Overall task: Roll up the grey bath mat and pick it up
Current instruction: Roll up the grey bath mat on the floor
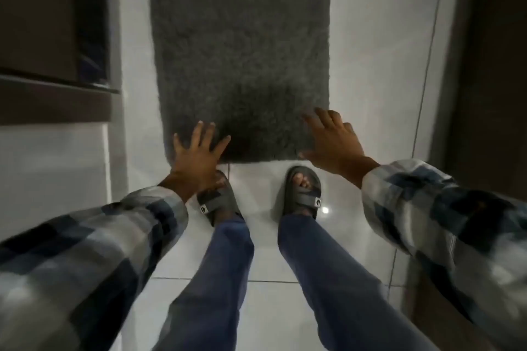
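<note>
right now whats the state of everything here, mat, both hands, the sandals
grey bath mat: flat on the white tiled floor, unrolled, near edge not lifted
left hand: open, fingers spread, over the mat's near left corner, no grip yet
right hand: open, fingers spread, over the mat's near right corner, no grip yet
sandals: worn, both on the tiles just short of the mat's near edge

Grey bath mat [239, 60]: deep, shaggy pile, soft and matt, fuzzy along the edges. Floor tiles [370, 65]: pale, smooth, glossy, a light reflected as a bright spot. Plaid sleeves [94, 239]: woven cloth, matt. Trousers [216, 271]: blue denim-like cloth. Slide sandals [302, 194]: grey, moulded rubber or plastic, dull finish.
</note>
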